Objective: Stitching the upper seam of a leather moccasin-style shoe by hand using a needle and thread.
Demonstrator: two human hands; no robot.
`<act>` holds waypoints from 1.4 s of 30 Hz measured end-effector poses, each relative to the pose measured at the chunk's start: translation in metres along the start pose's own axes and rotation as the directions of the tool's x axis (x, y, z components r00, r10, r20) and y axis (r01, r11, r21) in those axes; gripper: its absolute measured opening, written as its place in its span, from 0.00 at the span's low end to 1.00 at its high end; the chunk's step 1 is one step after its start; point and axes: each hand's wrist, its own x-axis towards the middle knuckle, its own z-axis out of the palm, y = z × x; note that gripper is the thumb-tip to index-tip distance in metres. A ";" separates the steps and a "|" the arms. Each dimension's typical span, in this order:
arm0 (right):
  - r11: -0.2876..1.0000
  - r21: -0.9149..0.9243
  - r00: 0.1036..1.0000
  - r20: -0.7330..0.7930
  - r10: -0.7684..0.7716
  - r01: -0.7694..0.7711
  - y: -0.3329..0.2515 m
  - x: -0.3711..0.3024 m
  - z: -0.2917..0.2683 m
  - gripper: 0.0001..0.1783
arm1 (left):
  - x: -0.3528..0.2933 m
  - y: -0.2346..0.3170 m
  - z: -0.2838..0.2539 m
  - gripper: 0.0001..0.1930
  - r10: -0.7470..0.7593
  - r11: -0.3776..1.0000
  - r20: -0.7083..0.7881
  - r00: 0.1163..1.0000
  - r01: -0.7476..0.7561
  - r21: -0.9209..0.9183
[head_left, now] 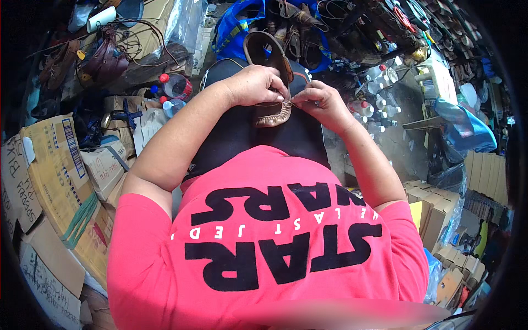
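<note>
A brown leather shoe upper (273,118) lies across my lap, its gathered, puckered toe edge turned toward me and its open heel part standing away from me. From the left, my left hand (257,86) is closed on the shoe upper, fingers bent over its middle. My right hand (323,103) sits at the upper's right edge, thumb and fingertips pinched together close to the left fingertips. A thin pale strand, perhaps thread, shows between the two hands. What the right fingertips grip is too small to make out.
Beyond my knees stands a blue bag (234,30) with shoe forms beside it. Plastic bottles (379,82) cluster on the floor at right, others (176,88) at left. Cardboard boxes (66,165) are piled left; dark leather pieces (107,60) and cords lie far left. A blue plastic sheet (467,129) hangs right.
</note>
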 end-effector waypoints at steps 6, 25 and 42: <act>0.960 -0.244 0.991 0.022 -0.133 0.135 -0.018 -0.004 -0.002 0.11 | 0.000 0.004 -0.003 0.11 -0.017 0.995 0.071 0.997 0.010 0.103; 0.936 -0.334 0.993 0.067 -0.095 0.112 -0.020 0.018 0.011 0.08 | -0.006 0.004 0.014 0.21 0.066 0.985 -0.410 0.910 0.006 0.170; 0.923 -0.078 0.926 -0.048 0.375 -0.378 0.032 -0.039 -0.015 0.19 | -0.065 0.018 0.000 0.22 -0.416 0.023 -0.432 0.800 -0.466 -0.885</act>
